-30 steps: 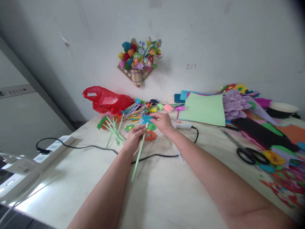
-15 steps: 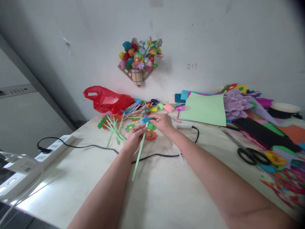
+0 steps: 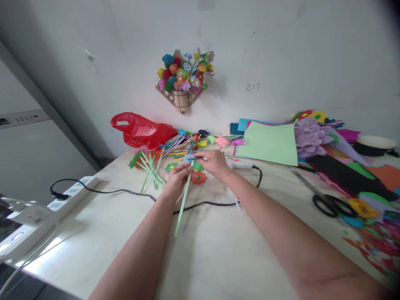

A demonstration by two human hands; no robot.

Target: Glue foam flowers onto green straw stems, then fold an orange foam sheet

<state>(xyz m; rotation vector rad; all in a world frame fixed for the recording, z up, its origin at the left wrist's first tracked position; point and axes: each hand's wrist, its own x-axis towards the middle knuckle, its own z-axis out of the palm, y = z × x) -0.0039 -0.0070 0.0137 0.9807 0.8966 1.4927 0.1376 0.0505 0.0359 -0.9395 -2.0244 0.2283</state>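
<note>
Currently gripping a long, narrow, pale-green strip [image 3: 183, 204] in the left hand [image 3: 176, 179], slanting its loose end toward the near side; pinching a flat, blue, flower-like piece [image 3: 192, 159] in the right hand [image 3: 215, 163] at the strip's far end; working left of a white, black-corded tool [image 3: 242, 165], beside a scalloped orange flower [image 3: 201, 179].

The green strip [image 3: 183, 204] looks matt and smooth; the red bag [image 3: 158, 135] is glossy, crinkled plastic; the scissor blades [image 3: 307, 182] are metal.
</note>
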